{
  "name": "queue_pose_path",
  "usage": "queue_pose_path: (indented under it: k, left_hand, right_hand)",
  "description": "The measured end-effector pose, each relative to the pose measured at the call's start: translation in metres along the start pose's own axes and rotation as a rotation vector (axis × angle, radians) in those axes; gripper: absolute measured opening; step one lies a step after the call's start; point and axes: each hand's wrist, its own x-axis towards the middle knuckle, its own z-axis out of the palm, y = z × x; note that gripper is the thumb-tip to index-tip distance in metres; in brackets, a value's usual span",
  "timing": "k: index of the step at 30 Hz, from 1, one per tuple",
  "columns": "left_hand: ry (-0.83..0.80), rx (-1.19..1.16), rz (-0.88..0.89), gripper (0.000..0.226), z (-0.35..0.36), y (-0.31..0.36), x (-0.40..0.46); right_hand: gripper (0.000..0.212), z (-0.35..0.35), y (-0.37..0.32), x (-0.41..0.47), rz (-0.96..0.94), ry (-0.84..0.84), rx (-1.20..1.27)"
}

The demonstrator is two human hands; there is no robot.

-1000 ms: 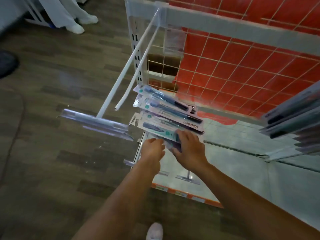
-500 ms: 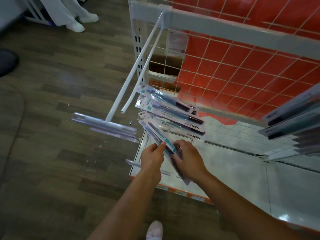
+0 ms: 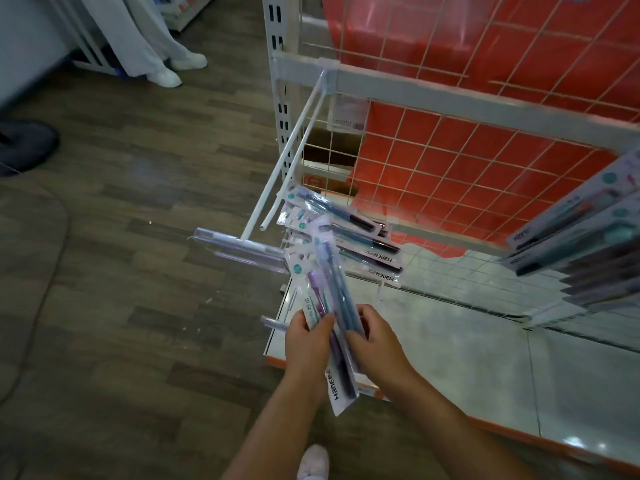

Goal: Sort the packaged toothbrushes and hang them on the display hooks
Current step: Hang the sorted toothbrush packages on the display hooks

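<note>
**Both hands hold toothbrush packs in front of the display rack**

A dark wood-look floor fills the left side. On the right stands a white display rack with a wire grid backed in red, and a pale base shelf edged in orange below. A long white display hook slopes out from the rack's crossbar, ending in a clear label holder. Just right of the hook's tip, a bunch of packaged toothbrushes hangs lower down, fanned out. More packs hang at the far right edge.

The held packs sit centre frame, tilted, tops pointing up toward the hanging bunch. The left hand grips them from the left, thumb across the front. The right hand pinches their right edge, fingers curled behind. A white shoe shows below.
</note>
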Motion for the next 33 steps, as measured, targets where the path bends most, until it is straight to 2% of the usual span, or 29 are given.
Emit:
queue_pose_path:
  k: [4, 8, 14, 22, 27, 33]
  left_hand:
    - [-0.056, 0.056, 0.036, 0.016, 0.005, 0.012, -0.021]
    - [-0.141, 0.058, 0.103, 0.011, 0.016, 0.031, -0.047]
    - [-0.316, 0.064, 0.188, 0.014, 0.035, 0.063, -0.09]
    - [-0.462, 0.123, 0.28, 0.016, 0.068, 0.105, -0.138]
    - [-0.543, 0.158, 0.347, 0.021, 0.092, 0.117, -0.163]
    - [-0.623, 0.15, 0.342, 0.021, 0.124, 0.113, -0.191]
  right_hand:
    - [0.018, -0.022, -0.015, -0.019, 0.047, 0.09, 0.029]
    - [0.021, -0.047, -0.03, -0.043, 0.062, 0.161, 0.181]
    - [0.013, -0.082, -0.052, -0.076, -0.03, 0.28, 0.286]
    - [0.034, -0.128, -0.084, -0.117, -0.207, 0.322, 0.477]
    - [0.02, -0.151, -0.099, -0.144, -0.281, 0.379, 0.615]
    - [0.021, -0.181, -0.097, -0.168, -0.323, 0.463, 0.619]
